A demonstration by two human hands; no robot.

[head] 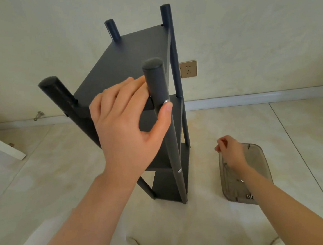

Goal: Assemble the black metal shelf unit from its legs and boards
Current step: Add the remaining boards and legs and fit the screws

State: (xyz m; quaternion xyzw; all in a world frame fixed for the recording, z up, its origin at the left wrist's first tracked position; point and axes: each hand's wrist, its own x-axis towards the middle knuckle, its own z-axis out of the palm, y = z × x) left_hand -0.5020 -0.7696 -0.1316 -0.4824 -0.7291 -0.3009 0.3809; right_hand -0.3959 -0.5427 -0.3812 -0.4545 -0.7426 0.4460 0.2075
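Note:
The black metal shelf unit stands upright on the tiled floor, with several boards fixed between its round legs. My left hand holds the near right leg just below its capped top, fingers behind the leg and thumb against a silver screw on its front. Another screw shows lower on the same leg. My right hand hovers low over the grey plastic tray on the floor to the right, fingers curled together; whether they pinch anything is hidden.
The tray holds a few small fittings near its front edge. A wall socket sits behind the shelf above the white skirting. A small fixture sticks out at the left skirting. A white board lies at the left edge.

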